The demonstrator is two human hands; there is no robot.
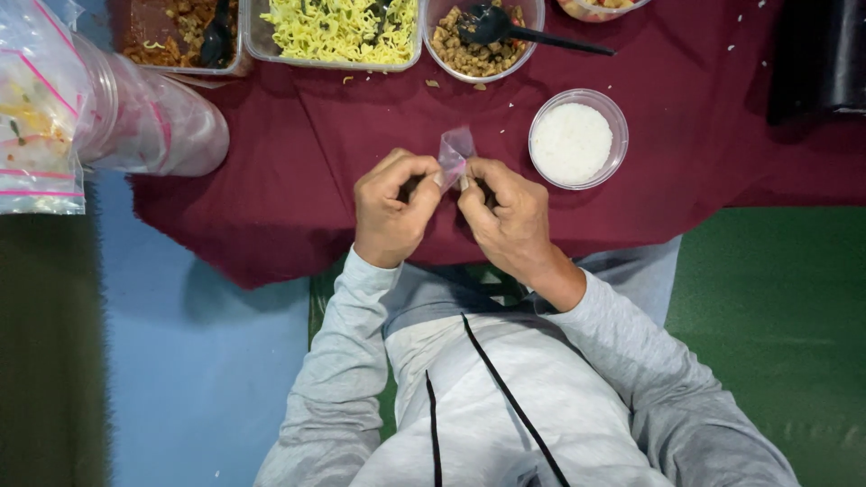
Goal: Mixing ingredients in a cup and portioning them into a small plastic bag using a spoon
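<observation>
The small clear plastic bag (456,149) sits pinched between both hands just above the near edge of the maroon cloth (298,180), its loose top standing up between the thumbs. I judge the main risk to be the thin film slipping out or tearing if the two pinches pull apart unevenly; whatever is inside, which I cannot make out, could then spill onto the cloth. My left hand (392,212) is curled almost closed, thumb and forefinger pressed together on the bag's left edge. My right hand (510,216) mirrors it, fingertips squeezed on the right edge, the other fingers tucked under; no finger is spread. Just to the right stands a round clear tub of white rice (573,142), near enough that a jerk of the right elbow might knock it. Farther back are a bowl of brown bits with a black spoon (519,32) and a tray of yellow noodles (338,32). A stack of clear cups (149,117) lies on its side at far left.
</observation>
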